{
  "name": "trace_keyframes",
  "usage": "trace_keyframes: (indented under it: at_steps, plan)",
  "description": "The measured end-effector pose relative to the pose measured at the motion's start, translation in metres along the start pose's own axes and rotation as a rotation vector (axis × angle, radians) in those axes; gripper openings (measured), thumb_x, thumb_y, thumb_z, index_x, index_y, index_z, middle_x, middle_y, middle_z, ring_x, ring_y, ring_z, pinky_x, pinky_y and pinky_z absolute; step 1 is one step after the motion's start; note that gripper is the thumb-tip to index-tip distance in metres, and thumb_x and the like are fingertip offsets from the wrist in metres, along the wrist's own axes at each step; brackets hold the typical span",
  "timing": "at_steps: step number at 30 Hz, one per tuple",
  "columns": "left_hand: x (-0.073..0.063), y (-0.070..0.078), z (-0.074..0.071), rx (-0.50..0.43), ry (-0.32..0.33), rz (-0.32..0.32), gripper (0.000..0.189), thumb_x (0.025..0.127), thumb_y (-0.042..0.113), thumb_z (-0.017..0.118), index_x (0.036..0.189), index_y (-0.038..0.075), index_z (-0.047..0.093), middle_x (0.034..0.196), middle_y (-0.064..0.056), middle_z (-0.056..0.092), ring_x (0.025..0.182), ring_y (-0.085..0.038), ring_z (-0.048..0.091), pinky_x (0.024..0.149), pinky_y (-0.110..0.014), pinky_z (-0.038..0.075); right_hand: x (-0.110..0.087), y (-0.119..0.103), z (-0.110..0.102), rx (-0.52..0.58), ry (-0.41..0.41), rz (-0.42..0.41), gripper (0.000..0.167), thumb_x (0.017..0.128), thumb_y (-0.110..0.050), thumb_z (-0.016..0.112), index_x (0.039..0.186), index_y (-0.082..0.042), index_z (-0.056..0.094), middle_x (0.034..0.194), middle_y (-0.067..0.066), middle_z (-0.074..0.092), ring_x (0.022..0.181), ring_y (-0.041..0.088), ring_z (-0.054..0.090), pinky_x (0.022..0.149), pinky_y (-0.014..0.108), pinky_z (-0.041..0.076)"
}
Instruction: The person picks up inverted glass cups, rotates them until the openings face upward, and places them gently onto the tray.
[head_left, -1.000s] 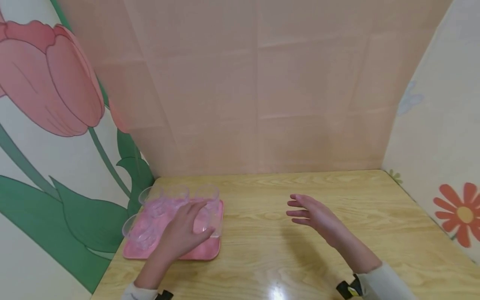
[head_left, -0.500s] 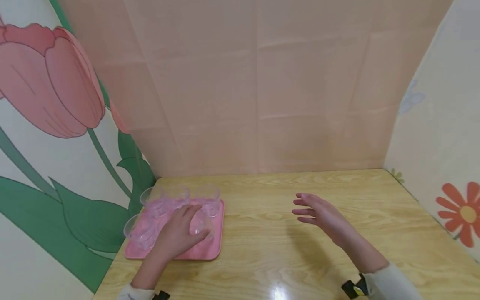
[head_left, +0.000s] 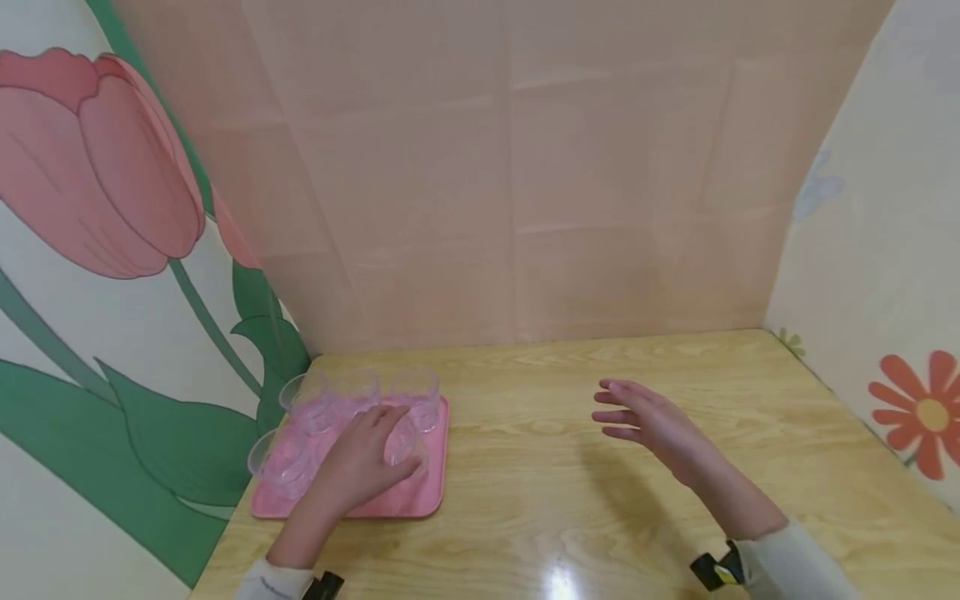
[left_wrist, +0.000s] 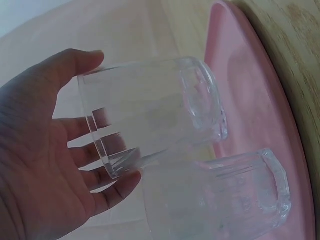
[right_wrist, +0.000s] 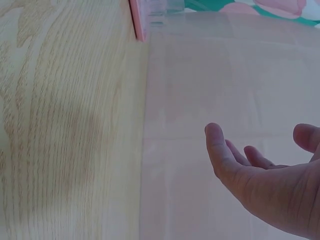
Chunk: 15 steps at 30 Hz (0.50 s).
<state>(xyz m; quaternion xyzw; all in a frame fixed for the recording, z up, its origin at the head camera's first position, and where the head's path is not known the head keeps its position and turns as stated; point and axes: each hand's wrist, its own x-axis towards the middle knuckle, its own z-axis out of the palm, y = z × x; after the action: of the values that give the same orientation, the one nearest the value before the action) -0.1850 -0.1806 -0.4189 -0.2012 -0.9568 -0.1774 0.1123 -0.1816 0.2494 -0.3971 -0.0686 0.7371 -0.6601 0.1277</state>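
Observation:
My left hand (head_left: 360, 467) holds a clear drinking glass (left_wrist: 150, 110) around its rim, thumb on one side and fingers on the other. That glass is over the right part of the pink tray (head_left: 393, 504); I cannot tell whether its base touches the tray. Close beside it stands another clear glass (left_wrist: 245, 195). More glasses are on the tray, among them a back-left glass (head_left: 311, 408) and a front-left glass (head_left: 283, 467). My right hand (head_left: 656, 429) hovers above the table to the right, fingers loosely extended, holding nothing.
The wood-grain table (head_left: 517, 467) extends right of the tray. A pinkish cloth (head_left: 510, 183) hangs along its back edge. Walls painted with a tulip (head_left: 135, 175) and a red flower (head_left: 930, 412) flank the left and right sides.
My left hand and its glass have shifted slightly left and down over the tray. My right hand has drifted right and a little upward, still holding nothing.

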Motion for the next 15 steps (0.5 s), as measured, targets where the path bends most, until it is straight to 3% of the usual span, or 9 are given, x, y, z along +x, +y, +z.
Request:
trace_keyframes:
  at_steps: [15]
  plan:
    - [0.0071,-0.0011,-0.0001,-0.035,-0.111,0.040,0.071,0.080,0.042,0.081,0.142,0.015,0.058,0.137,-0.008,0.059,0.129,-0.028,0.053,0.109,-0.051,0.043,-0.0029,-0.0024,-0.0061,0.008,0.030,-0.009,0.070,0.109,-0.042,0.042,0.155,0.007,0.022,0.156,0.031,0.033,0.134,0.041,0.051,0.104,0.039,0.051]
